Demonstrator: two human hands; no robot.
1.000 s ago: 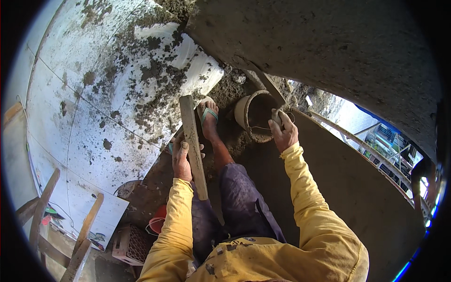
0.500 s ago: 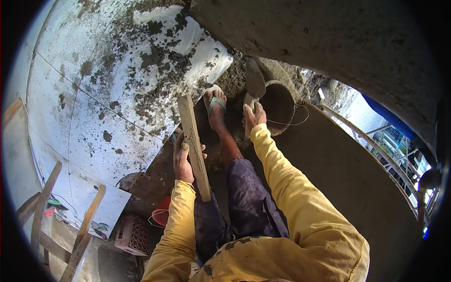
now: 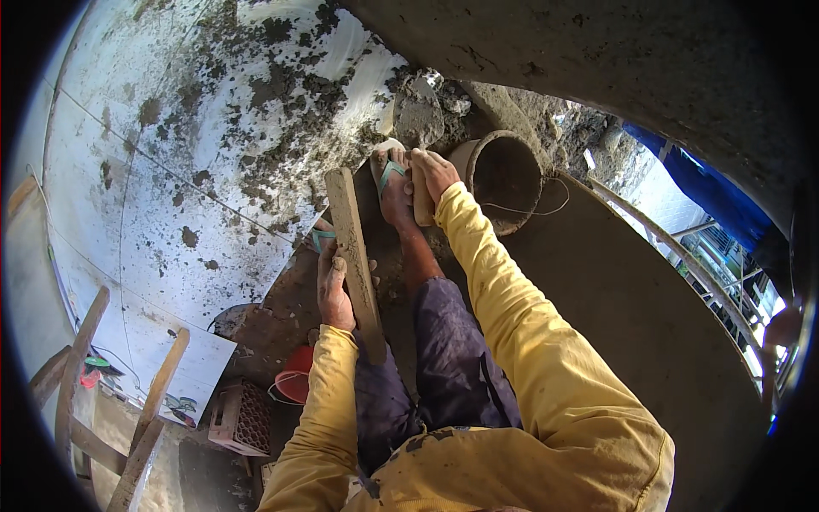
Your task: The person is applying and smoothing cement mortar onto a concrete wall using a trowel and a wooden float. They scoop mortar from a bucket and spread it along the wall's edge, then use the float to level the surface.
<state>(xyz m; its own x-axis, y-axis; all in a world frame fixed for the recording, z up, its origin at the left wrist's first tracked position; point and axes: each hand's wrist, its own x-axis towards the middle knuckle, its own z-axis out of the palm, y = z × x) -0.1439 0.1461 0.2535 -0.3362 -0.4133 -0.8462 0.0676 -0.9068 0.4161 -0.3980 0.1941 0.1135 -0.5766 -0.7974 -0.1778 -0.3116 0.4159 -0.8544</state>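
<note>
Head cam: 1 plank [image 3: 354, 256], 1 trowel [image 3: 418, 115], 2 buckets [image 3: 512, 175]
L hand [image 3: 335, 297]: grip wraps plank; R hand [image 3: 441, 176]: wraps trowel hndl.

Mud-spattered flat white panel [image 3: 196, 183] fills left, rough dark-grey cement surface [image 3: 648, 60] spans upper right, daylight brightens far right.

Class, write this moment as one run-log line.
left hand: holds long board | right hand: holds trowel by handle | bucket: right of trowel | white sheet: spattered, at left
</note>
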